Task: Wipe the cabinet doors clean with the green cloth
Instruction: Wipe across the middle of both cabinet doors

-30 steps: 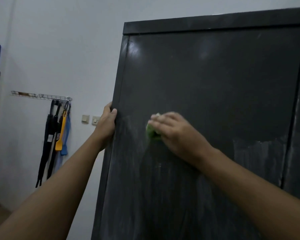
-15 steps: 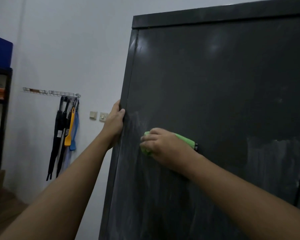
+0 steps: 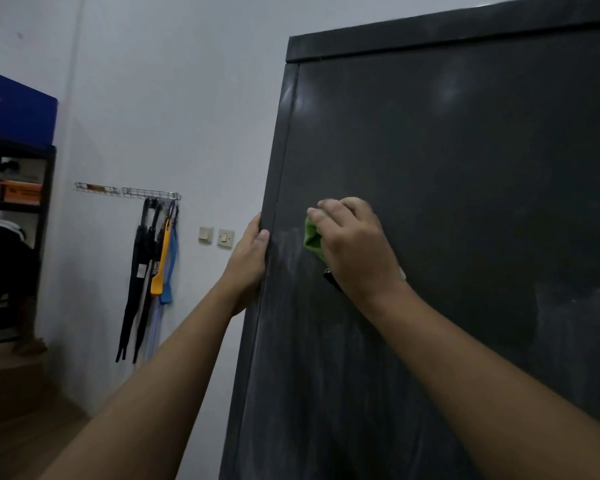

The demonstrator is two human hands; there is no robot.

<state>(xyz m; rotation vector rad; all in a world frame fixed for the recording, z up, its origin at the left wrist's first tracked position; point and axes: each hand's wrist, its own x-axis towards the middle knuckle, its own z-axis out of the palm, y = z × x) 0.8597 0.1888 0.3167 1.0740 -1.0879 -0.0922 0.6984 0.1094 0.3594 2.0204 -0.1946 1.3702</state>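
A dim room with a pale wall [image 3: 170, 98] has a tall dark cabinet [image 3: 278, 168] on the right, and its door [image 3: 447, 202] fills most of the view.

Two bare arms reach up from below. The left hand [image 3: 246, 261] grips the cabinet's left edge. Its fingers [image 3: 257, 225] go round the corner and the thumb lies on the front. I think it holds on there to keep the cabinet from shaking while the other hand rubs.

Just right of those fingers, the right hand [image 3: 357, 247] presses the cloth [image 3: 311, 239] flat on the door. Its fingers are bent over the cloth and bunch it up, so only a green bit peeks out on the left. Bunched like that, it is easy to push hard.

Between the two hands there is a pale, dusty smear. Below the fingers the door looks gray and streaky. Right of the right hand it looks darker and cleaner. So the wiping is partly done, and the dusty strip by the edge seems to be next.

Far left of the fingers, on the wall, are two switches [image 3: 219, 236] and a rack [image 3: 146, 193] with straps [image 3: 136, 278] hanging from it. Farther off stands a black shelf [image 3: 45, 188] with a blue box [image 3: 18, 109] on top.
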